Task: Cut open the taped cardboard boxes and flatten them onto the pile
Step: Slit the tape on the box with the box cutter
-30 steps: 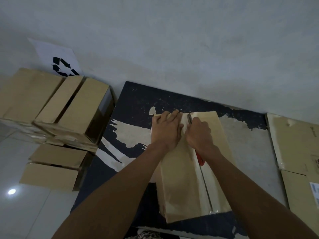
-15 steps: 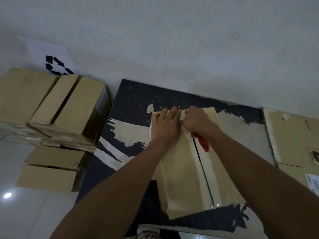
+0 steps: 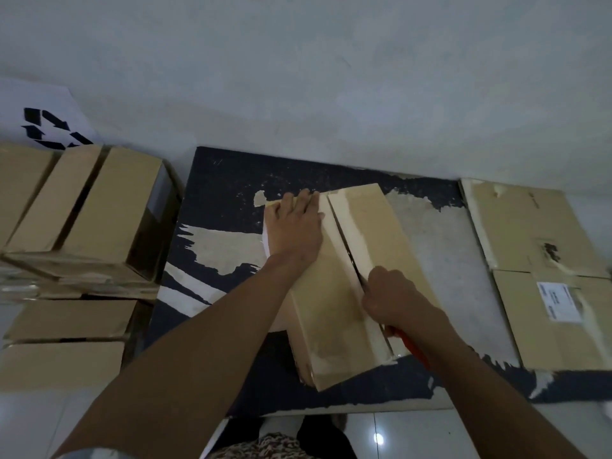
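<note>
Head view. A dark board (image 3: 231, 180) with torn, scuffed pale patches lies on the floor against a grey-white wall (image 3: 331, 77) and carries the work. At its left edge stand stacked cardboard boxes (image 3: 99, 207), one atop others, with lower boxes (image 3: 66, 342) toward the near-left corner; a white sheet bearing a black recycling symbol (image 3: 49, 127) leans on the wall behind them. Along the board's right edge lies the pile of flattened cardboard (image 3: 536, 266), touching the board, with a white label (image 3: 559, 301) on its upper sheet.

The taped cardboard box (image 3: 334, 293) lies at the middle of the board, its long axis running from the far edge toward the near edge, slightly skewed. A central seam (image 3: 347, 246) divides its top; the part beyond the right hand shows as a dark open slit between the two flaps.

The left hand (image 3: 294, 226) lies flat on the far-left part of the box top, fingers extended and pressing the flap down. The right hand (image 3: 394, 296) is curled tightly around a cutter (image 3: 410, 347), whose orange-red handle shows behind the wrist, while a dark blade end meets the seam just ahead of the knuckles, about midway along the box.

Glossy floor tiles (image 3: 414, 432) show beyond the board's near edge.
</note>
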